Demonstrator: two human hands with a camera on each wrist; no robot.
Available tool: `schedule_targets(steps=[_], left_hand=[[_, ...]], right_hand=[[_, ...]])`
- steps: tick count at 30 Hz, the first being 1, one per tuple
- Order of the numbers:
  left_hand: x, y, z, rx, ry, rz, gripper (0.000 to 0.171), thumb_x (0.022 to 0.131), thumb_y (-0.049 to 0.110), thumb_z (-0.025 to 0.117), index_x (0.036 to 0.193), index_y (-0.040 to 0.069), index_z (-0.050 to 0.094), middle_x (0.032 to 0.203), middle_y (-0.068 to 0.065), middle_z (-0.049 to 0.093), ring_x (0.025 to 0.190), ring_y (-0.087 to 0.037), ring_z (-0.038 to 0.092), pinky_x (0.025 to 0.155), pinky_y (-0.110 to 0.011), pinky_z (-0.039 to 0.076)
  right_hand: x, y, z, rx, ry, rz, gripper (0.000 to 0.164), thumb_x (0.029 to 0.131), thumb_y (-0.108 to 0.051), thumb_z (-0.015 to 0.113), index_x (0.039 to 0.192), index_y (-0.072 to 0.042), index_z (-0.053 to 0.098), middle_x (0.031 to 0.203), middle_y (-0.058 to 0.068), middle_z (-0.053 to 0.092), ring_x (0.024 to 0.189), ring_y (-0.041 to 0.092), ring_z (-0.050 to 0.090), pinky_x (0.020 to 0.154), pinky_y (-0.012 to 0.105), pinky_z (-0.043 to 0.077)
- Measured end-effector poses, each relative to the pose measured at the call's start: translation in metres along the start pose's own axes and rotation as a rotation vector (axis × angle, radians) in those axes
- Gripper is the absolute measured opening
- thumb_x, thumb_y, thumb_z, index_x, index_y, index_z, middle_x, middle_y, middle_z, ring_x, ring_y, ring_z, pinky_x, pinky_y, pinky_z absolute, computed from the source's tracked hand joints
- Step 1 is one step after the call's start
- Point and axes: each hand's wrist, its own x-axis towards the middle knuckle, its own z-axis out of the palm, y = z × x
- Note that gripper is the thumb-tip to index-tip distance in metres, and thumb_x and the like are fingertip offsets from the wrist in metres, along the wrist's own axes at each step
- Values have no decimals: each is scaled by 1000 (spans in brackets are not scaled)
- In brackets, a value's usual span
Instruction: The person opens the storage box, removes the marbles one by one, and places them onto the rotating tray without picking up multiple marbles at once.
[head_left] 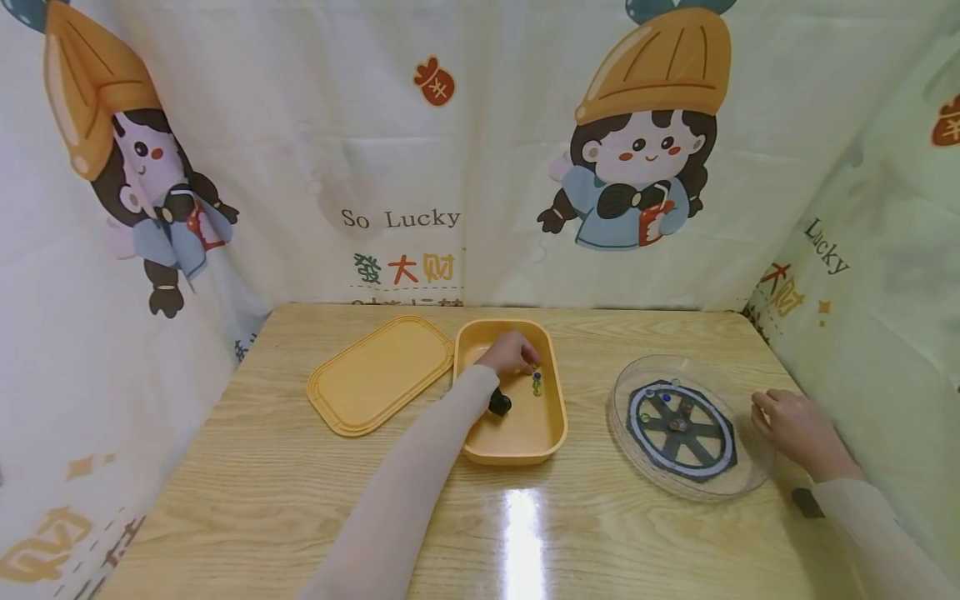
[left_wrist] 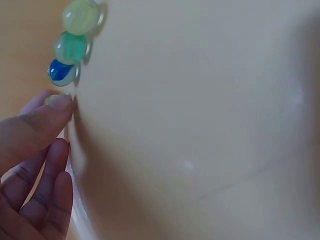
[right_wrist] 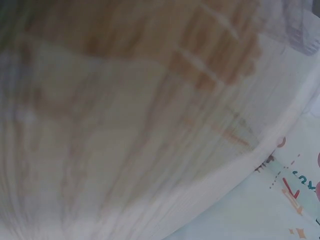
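Note:
My left hand (head_left: 510,353) reaches into the yellow box (head_left: 551,417) and pinches a small glass marble (left_wrist: 52,99) between thumb and finger. A blue marble (left_wrist: 62,73), a green marble (left_wrist: 70,47) and a yellow marble (left_wrist: 81,17) lie in a row just past the fingertips, along the box wall. To the right, my right hand (head_left: 798,427) rests at the side of a clear round dish (head_left: 753,475), its fingers loosely curled right by the rim. Inside the dish lies a dark spoked wheel shape (head_left: 703,454) with a pale ring, and several marbles sit on its far-left part.
A yellow lid (head_left: 382,375) lies flat at the left of the box. The wooden table (head_left: 247,483) meets a printed cloth (head_left: 495,167) at the back and sides. A small black object (head_left: 807,502) shows under the right wrist.

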Motion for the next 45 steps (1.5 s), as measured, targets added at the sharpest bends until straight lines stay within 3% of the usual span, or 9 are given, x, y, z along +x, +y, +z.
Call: schedule_targets(steps=[6,12,18,24,26,33,38,42,45], left_hand=[[0,1,1,58,-13,37,19,75,-2,74,92,6,77,93,-6,75,77,-9,62,67,-13,47],[2,-3,2,62,-20,49,19,75,0,74,93,6,76,93,-5,74,79,-10,63,68,-13,48],[5,-9,0,56,-28,50,19,75,-1,74,93,6,76,91,-6,74,80,-11,64,69,-15,50],[2,-2,-11,43,-18,77,13,78,2,72,90,5,75,92,-7,73,83,-13,61,76,-20,49],[-2,7,-18,60,-11,104,11,79,2,71,90,4,75,94,-8,73,86,-16,62,80,-22,50],[-9,42,-37,98,3,184,12,82,6,70,93,6,75,99,-6,72,87,-16,61,79,-22,50],[-9,77,-47,129,-18,240,15,84,11,69,97,10,75,102,-3,71,91,-14,61,84,-22,50],[-5,107,-44,122,-40,286,18,84,13,70,101,10,74,102,-2,71,91,-13,60,84,-19,49],[0,127,-33,125,-56,321,18,84,13,69,101,12,74,101,0,71,90,-9,60,81,-14,47]], right_hand=[[0,-1,-1,0,-6,7,30,86,-16,37,64,-2,50,52,3,39,41,16,32,38,36,29],[0,-1,-1,10,-8,9,24,83,-12,42,64,-1,51,52,3,40,42,16,34,39,36,29],[-2,0,2,3,-13,8,30,87,-16,38,64,-2,51,52,2,39,43,14,32,39,34,29],[-3,-2,2,12,-17,17,13,75,-6,51,63,-3,49,52,0,37,44,12,30,39,33,28],[-2,-3,1,12,-14,13,12,75,-5,51,63,-3,49,52,0,37,44,13,31,39,33,28],[3,-2,-2,12,15,-10,30,87,-16,36,63,-2,48,51,1,36,43,13,30,38,33,27],[3,0,0,16,13,-12,29,86,-15,37,63,-2,49,51,1,36,43,13,30,39,33,27],[2,2,2,17,14,-12,28,85,-14,38,63,-2,49,51,2,37,43,13,31,38,33,27],[1,2,4,17,18,-18,36,90,-19,33,63,-2,50,50,2,37,42,13,31,38,33,28]])
